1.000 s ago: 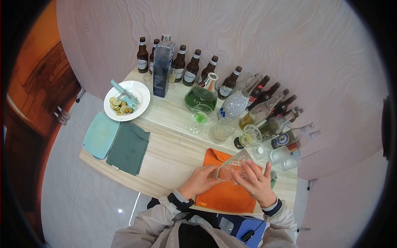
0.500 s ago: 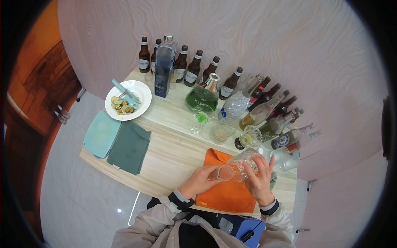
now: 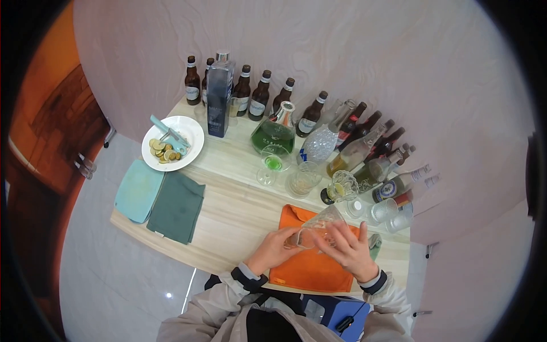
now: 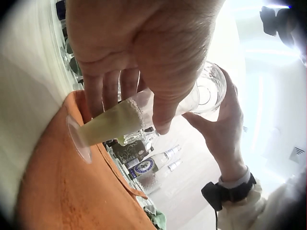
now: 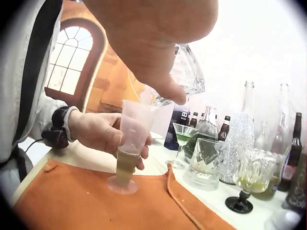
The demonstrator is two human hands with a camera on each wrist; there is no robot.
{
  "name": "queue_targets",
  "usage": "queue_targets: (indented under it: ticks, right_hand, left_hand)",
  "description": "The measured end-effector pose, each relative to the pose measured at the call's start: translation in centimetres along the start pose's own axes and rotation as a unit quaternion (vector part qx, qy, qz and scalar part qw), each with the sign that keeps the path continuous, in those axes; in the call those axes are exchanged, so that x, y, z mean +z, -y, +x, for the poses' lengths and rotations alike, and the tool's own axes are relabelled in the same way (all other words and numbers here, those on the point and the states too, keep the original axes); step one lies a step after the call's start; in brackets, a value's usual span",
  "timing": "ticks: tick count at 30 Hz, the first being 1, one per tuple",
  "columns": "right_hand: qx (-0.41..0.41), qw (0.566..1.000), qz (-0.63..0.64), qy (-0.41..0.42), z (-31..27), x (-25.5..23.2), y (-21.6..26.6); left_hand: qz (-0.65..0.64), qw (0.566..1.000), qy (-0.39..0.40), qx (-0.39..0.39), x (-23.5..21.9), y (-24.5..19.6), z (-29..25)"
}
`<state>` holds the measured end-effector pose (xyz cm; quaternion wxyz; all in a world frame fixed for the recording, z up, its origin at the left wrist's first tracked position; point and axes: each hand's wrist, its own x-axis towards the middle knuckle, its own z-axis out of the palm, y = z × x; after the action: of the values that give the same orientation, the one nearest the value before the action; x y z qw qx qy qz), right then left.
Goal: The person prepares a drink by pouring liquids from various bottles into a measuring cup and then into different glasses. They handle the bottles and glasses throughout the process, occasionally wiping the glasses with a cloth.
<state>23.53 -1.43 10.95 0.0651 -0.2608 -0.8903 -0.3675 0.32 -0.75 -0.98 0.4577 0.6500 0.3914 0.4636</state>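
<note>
Over the orange cloth [image 3: 310, 271], my left hand [image 3: 276, 249] grips a clear footed cup [image 5: 136, 127] between thumb and fingers. Cloudy yellow-green liquid fills the lower part of this cup, with a frothy line on top. My right hand [image 3: 352, 253] holds a cut-glass tumbler [image 5: 191, 72], tipped with its mouth at the cup's rim. In the left wrist view the tumbler [image 4: 211, 88] shows beyond my left thumb, the right hand's fingers around its far side. Part of the tumbler is hidden behind my right palm in the right wrist view.
Behind the cloth stand a cocktail glass of green drink [image 3: 273, 163], another cut tumbler [image 3: 303, 181] and a black-footed goblet [image 3: 342, 187]. Many bottles line the back, including a green decanter [image 3: 273, 137]. Leftward are a plate of lime slices [image 3: 191, 126], a board [image 3: 137, 191] and a dark cloth [image 3: 178, 208].
The tumbler swung back toward the right half a second ago, and now tips up over the cup again. My left hand keeps its hold, nearly still. The head view has shifted slightly.
</note>
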Motion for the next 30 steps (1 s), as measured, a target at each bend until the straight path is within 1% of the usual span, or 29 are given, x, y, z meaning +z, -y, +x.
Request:
queue_targets:
  ticks: [1,3,7,9,10,12,13,15,16,17,18,19,21,22,24,25,26,27,28,30]
  right_hand:
    - [0.003,1.000,-0.001,0.000,0.4,-0.2,-0.1]
    - [-0.077,0.995,-0.069,-0.015,1.3,-0.7,-0.2]
    - [-0.084,0.993,-0.074,-0.025,1.5,-0.8,0.0]
    - [-0.050,0.996,-0.068,-0.018,1.2,-0.7,0.5]
    - [-0.049,0.996,-0.069,-0.017,1.1,-0.6,0.6]
    - [-0.010,1.000,-0.015,-0.023,1.0,-0.5,1.1]
    - [-0.006,1.000,-0.016,-0.023,0.8,-0.4,1.0]
    - [0.041,0.999,0.026,0.021,0.1,-0.2,0.7]
    - [0.043,0.999,0.023,0.022,-0.1,0.0,0.8]
    - [0.135,0.984,0.112,0.012,-0.3,0.1,1.0]
    - [0.223,0.954,0.199,0.002,-0.6,0.4,1.1]
    - [0.222,0.955,0.196,0.002,-1.1,0.8,1.0]
    - [0.310,0.938,0.155,-0.007,-2.6,2.1,0.8]
    - [0.311,0.937,0.155,-0.007,-3.3,2.9,0.4]
    - [0.429,0.870,0.228,-0.087,-5.3,4.7,-0.4]
    - [0.434,0.868,0.227,-0.087,-5.9,5.5,-0.7]
    - [0.518,0.804,0.274,-0.100,-6.4,6.5,-1.3]
    - [0.595,0.730,0.318,-0.112,-7.1,7.5,-1.9]
    - [0.597,0.729,0.315,-0.115,-8.1,9.0,-2.6]
    - [0.599,0.746,0.281,-0.076,-9.9,12.4,-3.8]
  left_hand:
    - [0.001,1.000,0.003,0.001,-0.1,-0.2,0.0]
    - [0.007,1.000,0.011,-0.014,-0.2,-0.6,0.1]
    - [-0.013,1.000,0.002,0.014,-0.1,-0.1,0.0]
    - [-0.005,1.000,-0.004,0.019,-0.1,-0.2,0.1]
    - [-0.006,1.000,-0.001,0.020,0.0,-0.2,0.1]
    - [0.006,1.000,0.006,-0.002,-0.1,-0.2,0.0]
    - [0.007,1.000,0.010,0.000,0.0,0.0,0.0]
    - [0.010,1.000,-0.008,0.011,0.2,0.5,-0.1]
    - [0.009,1.000,-0.005,0.014,0.2,0.5,-0.1]
    - [0.006,1.000,-0.008,0.020,0.2,0.3,0.0]
    - [0.003,1.000,-0.013,0.025,0.2,0.3,0.0]
    - [0.001,1.000,-0.014,0.028,0.3,0.4,0.0]
    - [0.011,0.999,-0.022,0.034,0.3,0.5,-0.1]
    - [0.011,0.999,-0.021,0.035,0.2,0.5,-0.1]
    - [0.013,1.000,-0.009,0.006,0.1,0.1,-0.2]
    - [0.014,1.000,-0.003,0.005,0.0,0.2,-0.3]
    - [0.017,1.000,-0.004,0.004,0.0,0.4,-0.2]
    - [0.021,1.000,-0.005,0.002,0.1,0.5,-0.1]
    - [0.021,1.000,-0.001,0.005,0.1,0.4,0.0]
    - [0.020,1.000,-0.004,0.005,0.0,0.2,0.0]
